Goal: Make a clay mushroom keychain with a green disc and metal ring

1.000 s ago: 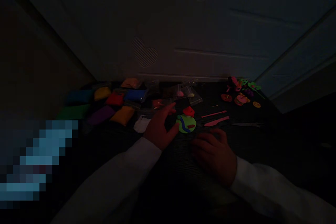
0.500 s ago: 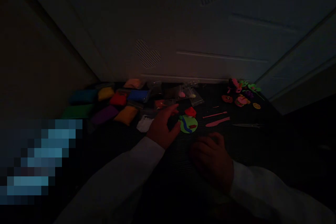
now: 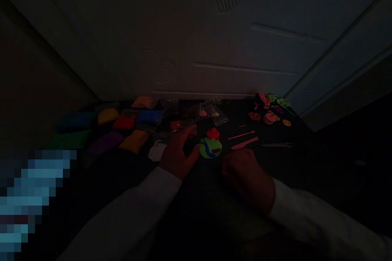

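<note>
A flat green clay disc (image 3: 204, 154) lies on the dark table, bearing a wavy blue strip (image 3: 207, 147), a small dark red piece (image 3: 216, 150) and a dark green bit at its left edge. Touching or nearly touching its far edge is a red clay lump (image 3: 213, 133). My left hand (image 3: 180, 149) is beside the disc, thumb close to its left rim, fingers apart and holding nothing I can see. Right of the disc, my right hand (image 3: 246, 175) is closed, knuckles up; whatever is inside is hidden. A pink clay knife (image 3: 245, 143) and thin pink stick tool (image 3: 241, 135) lie just beyond it.
Bags of coloured clay, such as blue (image 3: 149, 116), orange (image 3: 134, 141) and white (image 3: 157, 151), crowd the left. Scissors (image 3: 277, 145) lie right. Finished clay figures (image 3: 270, 118) stand at the back right, before a pale panelled wall (image 3: 180, 28). The light is very dim.
The view has shifted, so the table's things appear further left. My right hand has curled tighter and moved a little toward the pink tools. My left hand stays beside the disc.
</note>
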`<action>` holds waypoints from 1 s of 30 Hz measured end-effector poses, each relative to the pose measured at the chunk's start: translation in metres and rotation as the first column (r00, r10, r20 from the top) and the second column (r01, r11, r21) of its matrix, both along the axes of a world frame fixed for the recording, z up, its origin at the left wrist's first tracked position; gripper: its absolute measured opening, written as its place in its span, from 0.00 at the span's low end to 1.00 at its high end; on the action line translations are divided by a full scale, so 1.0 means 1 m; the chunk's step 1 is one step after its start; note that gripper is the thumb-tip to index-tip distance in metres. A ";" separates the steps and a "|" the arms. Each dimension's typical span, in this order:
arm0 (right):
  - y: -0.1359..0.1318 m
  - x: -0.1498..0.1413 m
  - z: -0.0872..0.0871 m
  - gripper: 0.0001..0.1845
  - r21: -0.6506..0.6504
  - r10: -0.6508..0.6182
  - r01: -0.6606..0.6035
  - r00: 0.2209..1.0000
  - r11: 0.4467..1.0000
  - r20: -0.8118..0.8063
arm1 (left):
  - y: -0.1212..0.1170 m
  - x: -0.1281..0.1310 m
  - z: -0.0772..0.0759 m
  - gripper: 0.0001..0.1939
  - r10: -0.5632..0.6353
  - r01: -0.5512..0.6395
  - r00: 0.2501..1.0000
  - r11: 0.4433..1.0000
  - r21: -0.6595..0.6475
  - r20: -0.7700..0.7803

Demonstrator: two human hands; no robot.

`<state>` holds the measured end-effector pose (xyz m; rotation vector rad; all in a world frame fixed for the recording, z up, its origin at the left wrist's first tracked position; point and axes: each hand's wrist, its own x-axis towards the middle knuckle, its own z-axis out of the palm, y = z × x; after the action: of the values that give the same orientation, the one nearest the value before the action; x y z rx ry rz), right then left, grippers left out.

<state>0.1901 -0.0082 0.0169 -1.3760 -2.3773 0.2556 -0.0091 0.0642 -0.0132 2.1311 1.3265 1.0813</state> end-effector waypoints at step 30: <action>0.109 0.079 -0.003 0.16 0.077 -0.301 0.294 0.946 0.953 0.120 | -0.003 -0.002 0.004 0.19 0.019 -0.017 0.998 0.999 0.028 -0.062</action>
<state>0.2693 0.1006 0.0139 -1.7444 -2.2147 0.0126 -0.0111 0.0615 -0.0096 2.1928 1.3690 1.0544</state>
